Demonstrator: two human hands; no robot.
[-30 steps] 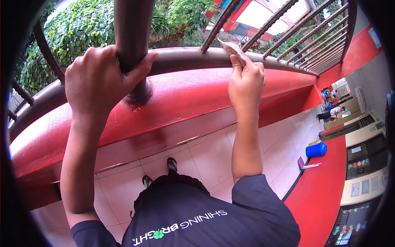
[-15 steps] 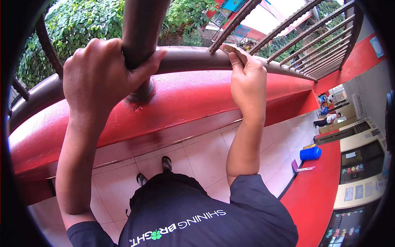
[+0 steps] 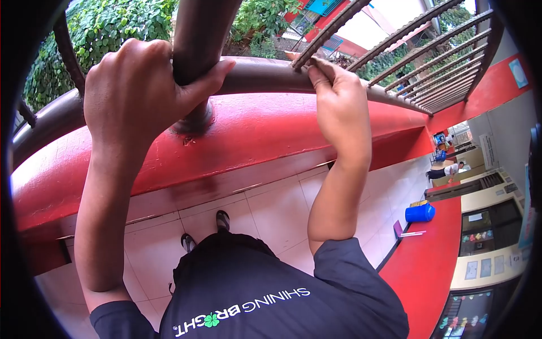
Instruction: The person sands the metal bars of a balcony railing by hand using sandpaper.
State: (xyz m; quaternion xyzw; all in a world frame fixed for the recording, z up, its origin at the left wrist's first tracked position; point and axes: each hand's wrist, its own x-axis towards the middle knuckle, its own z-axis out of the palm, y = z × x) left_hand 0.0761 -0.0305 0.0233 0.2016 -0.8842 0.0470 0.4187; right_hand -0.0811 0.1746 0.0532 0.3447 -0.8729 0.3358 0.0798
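Observation:
My left hand (image 3: 130,93) is wrapped over the brown metal rail (image 3: 262,74), its thumb lying across the foot of a thick round post (image 3: 202,42). Farther right, my right hand (image 3: 343,107) is closed at the base of a slanting twisted bar (image 3: 334,31), where the bar meets the rail. Its fingertips curl behind the bar, partly out of sight. A thin brownish piece (image 3: 292,55), perhaps sandpaper, pokes out beyond that bar; most of it is hidden.
Under the rail runs a red painted ledge (image 3: 254,127) above a tiled floor (image 3: 276,217). More twisted bars (image 3: 420,70) continue to the right. A blue container (image 3: 420,213) stands by the far wall, and another person (image 3: 446,171) is farther down the corridor. Leafy plants (image 3: 121,25) grow outside.
My right hand has shifted slightly and its fingers have closed round the twisted bar, hiding most of the thin piece. My left hand keeps its hold; the view has moved a little.

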